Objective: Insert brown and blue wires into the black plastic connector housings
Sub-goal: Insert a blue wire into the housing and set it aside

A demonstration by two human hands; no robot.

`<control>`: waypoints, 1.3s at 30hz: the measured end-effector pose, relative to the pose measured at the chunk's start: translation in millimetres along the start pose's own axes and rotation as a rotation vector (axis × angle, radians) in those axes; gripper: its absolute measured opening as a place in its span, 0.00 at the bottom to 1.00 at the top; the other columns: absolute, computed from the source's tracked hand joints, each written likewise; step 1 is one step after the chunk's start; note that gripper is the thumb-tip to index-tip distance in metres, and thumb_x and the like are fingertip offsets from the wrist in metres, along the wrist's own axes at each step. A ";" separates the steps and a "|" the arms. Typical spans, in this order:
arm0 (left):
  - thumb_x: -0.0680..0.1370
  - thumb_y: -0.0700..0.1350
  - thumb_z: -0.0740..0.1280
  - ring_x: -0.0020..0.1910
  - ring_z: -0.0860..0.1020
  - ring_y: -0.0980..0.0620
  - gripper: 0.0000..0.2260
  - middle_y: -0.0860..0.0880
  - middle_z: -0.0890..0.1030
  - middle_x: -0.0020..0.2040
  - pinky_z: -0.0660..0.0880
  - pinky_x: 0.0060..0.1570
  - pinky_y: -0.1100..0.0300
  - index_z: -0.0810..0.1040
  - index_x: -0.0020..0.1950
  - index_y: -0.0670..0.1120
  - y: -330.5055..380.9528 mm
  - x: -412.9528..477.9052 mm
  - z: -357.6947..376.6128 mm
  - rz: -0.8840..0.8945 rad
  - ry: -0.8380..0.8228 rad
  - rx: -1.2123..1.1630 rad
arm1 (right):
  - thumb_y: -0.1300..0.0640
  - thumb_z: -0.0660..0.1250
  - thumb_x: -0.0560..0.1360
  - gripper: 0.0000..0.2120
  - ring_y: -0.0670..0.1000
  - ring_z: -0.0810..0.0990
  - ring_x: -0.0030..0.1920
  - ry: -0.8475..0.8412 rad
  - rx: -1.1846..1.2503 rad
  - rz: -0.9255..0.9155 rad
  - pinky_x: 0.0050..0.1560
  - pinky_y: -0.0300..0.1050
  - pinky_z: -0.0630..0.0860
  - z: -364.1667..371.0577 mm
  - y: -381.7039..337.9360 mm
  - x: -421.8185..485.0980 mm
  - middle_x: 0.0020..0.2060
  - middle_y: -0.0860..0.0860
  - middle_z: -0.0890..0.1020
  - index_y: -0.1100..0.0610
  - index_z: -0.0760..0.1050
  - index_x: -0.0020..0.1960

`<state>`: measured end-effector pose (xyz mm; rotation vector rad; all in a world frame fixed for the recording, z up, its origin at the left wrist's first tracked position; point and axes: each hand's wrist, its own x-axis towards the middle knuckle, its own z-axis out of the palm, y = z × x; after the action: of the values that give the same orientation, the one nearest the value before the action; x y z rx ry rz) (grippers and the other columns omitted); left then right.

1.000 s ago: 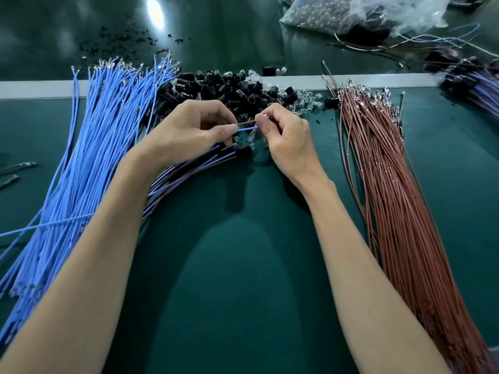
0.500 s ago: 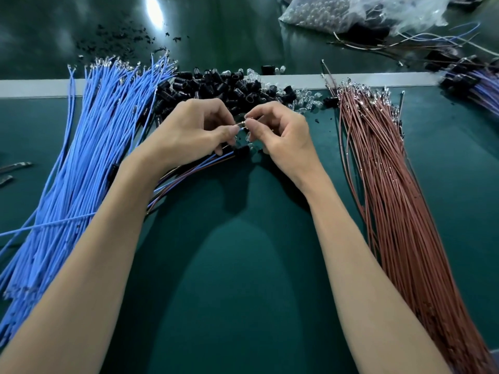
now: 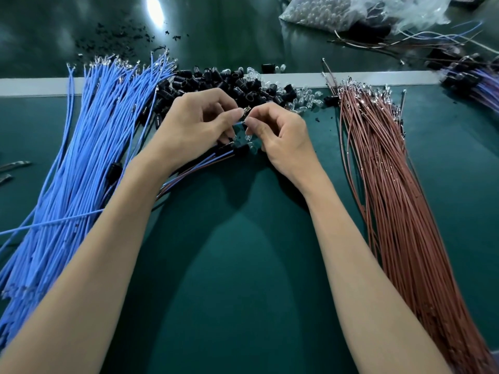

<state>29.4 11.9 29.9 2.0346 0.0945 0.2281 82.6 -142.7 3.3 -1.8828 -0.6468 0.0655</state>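
My left hand and my right hand meet above the green mat, fingertips almost touching. Both pinch a short stretch of blue wire with a metal terminal at its tip; what else the curled fingers hold is hidden. A pile of black connector housings lies just behind the hands. A wide bundle of blue wires fans out on the left. A bundle of brown wires lies on the right. Several assembled blue and brown leads with a black housing lie under my left wrist.
Small clear glass bulbs are scattered beside the housings. A clear bag of beads sits at the back right. More finished leads lie at the far right. A grey strip crosses the mat. Metal tools lie at the left edge.
The hands have drawn closer together, so less blue wire shows between them. My right hand has shifted left and slightly down towards the left fingertips.
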 end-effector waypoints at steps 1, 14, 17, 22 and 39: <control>0.78 0.44 0.68 0.33 0.79 0.54 0.03 0.47 0.80 0.34 0.76 0.34 0.63 0.79 0.45 0.46 -0.3 0.4 2.0 0.004 0.022 0.000 | 0.61 0.66 0.78 0.03 0.40 0.76 0.36 0.004 -0.011 -0.003 0.45 0.33 0.73 0.3 -0.5 -0.4 0.34 0.43 0.79 0.56 0.77 0.46; 0.75 0.41 0.71 0.38 0.76 0.49 0.02 0.41 0.81 0.40 0.76 0.44 0.50 0.80 0.47 0.45 7.4 -0.7 11.2 0.062 0.151 -0.018 | 0.63 0.69 0.75 0.05 0.42 0.80 0.36 0.093 0.105 0.004 0.44 0.38 0.77 3.5 -3.5 -0.1 0.34 0.45 0.81 0.54 0.77 0.43; 0.77 0.40 0.69 0.39 0.76 0.51 0.04 0.48 0.78 0.40 0.75 0.45 0.53 0.80 0.50 0.47 4.9 0.3 14.2 0.094 0.157 0.035 | 0.65 0.69 0.74 0.07 0.42 0.80 0.37 0.083 0.140 0.032 0.44 0.38 0.76 3.5 -3.8 0.8 0.34 0.46 0.81 0.54 0.77 0.43; 0.78 0.40 0.67 0.39 0.75 0.55 0.04 0.49 0.78 0.43 0.73 0.43 0.64 0.81 0.50 0.43 3.0 2.2 18.0 0.125 0.184 0.100 | 0.64 0.71 0.73 0.08 0.43 0.79 0.38 0.061 0.170 0.042 0.43 0.38 0.76 1.9 -4.2 0.7 0.35 0.47 0.81 0.52 0.76 0.43; 0.76 0.44 0.70 0.30 0.76 0.61 0.05 0.54 0.80 0.32 0.73 0.34 0.67 0.81 0.40 0.51 7.1 0.8 1.7 -0.065 0.068 -0.087 | 0.59 0.66 0.78 0.05 0.42 0.72 0.33 0.109 0.055 0.006 0.37 0.33 0.68 2.9 -3.5 0.5 0.32 0.45 0.77 0.54 0.75 0.43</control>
<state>30.4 7.3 35.5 1.9339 0.1891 0.2564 80.7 -139.1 5.3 -1.8223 -0.5591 -0.0153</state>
